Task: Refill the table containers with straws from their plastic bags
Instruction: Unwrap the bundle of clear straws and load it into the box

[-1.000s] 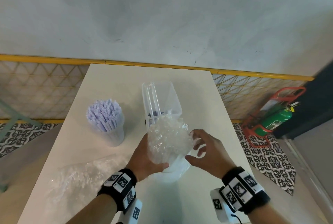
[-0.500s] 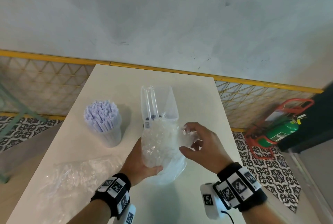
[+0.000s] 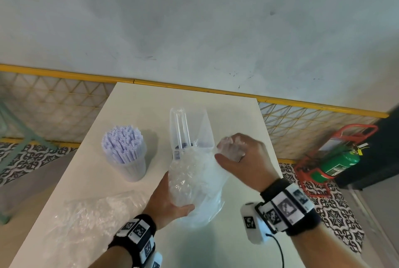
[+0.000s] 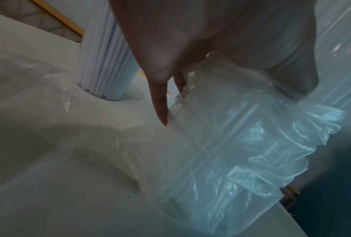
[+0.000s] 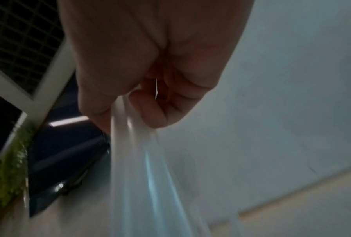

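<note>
A clear plastic bag of straws [image 3: 190, 179] stands at the middle of the white table [image 3: 151, 99]. My left hand [image 3: 170, 201] grips the bag's lower body from the left. My right hand [image 3: 235, 155] clutches the bag's bunched top at the right and holds it up. In the left wrist view the bag [image 4: 241, 144] stretches below my left hand [image 4: 170, 80]; in the right wrist view the film [image 5: 150, 168] hangs from my closed right hand [image 5: 142, 102]. Behind the bag stands a clear rectangular container [image 3: 190, 129] holding a few straws. A round container [image 3: 127, 155] packed with pale purple straws stands to the left.
A crumpled clear bag [image 3: 86, 220] lies on the table's near left. A yellow-railed mesh fence [image 3: 54, 103] runs behind the table under a grey wall. A green fire extinguisher in a red stand [image 3: 336, 160] sits on the patterned floor at the right.
My right hand closed on the bag's top and pulled it up and to the right. My left hand stayed on the bag's body. The view shifted slightly.
</note>
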The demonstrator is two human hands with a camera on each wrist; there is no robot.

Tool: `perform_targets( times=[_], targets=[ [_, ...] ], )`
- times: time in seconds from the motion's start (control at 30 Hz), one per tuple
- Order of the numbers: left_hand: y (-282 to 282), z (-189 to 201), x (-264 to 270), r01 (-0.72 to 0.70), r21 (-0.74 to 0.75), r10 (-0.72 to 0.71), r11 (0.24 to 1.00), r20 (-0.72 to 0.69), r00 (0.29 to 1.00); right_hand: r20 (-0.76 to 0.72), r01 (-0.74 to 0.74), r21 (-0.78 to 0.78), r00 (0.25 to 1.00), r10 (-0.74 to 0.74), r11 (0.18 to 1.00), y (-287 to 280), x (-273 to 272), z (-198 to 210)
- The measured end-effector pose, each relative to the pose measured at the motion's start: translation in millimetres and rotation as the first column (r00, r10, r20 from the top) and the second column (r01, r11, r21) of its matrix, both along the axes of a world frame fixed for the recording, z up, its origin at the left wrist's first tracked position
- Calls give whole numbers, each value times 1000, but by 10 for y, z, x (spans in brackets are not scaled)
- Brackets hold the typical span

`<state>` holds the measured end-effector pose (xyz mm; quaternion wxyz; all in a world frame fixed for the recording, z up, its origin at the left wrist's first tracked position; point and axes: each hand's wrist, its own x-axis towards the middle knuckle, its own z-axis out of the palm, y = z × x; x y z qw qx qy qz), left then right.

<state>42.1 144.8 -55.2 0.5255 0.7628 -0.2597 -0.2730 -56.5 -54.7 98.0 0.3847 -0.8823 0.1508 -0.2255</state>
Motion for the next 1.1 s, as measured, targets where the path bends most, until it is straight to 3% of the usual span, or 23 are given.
perform_targets(
  times=[0.23,0.43,0.57,0.7,0.77,0.87,0.97,1.1],
  targets=[
    [16,23,-7,-19,26,20,999,-37,999,-13,-66,-131,998,65,989,-382,399,1085],
    [16,103,-32,-32,36,34,999,-57,998,108,-45,-21,993,47,999,-457,870,1694],
    [26,74,-13,-11,45,13,999,-61,998,82,-40,20,996,38,999,-501,1315,1545],
    [30,38,0,-10,61,14,998,-65,998,-163,-53,-24,985,48,998,-559,1696,1025],
    [33,43,-4,-11,65,15,998,-56,998,-391,-146,-77,915,105,986,-554,1776,756],
    [33,67,-9,-16,87,20,996,-51,998,-629,-178,16,763,148,984,-578,1804,453],
    [47,86,-12,-20,87,25,996,-63,998,-625,-126,32,772,118,992,-623,1812,395],
    [48,67,-3,-16,78,22,997,-73,997,-536,-242,-85,829,160,967,-552,1593,644]
  ],
)
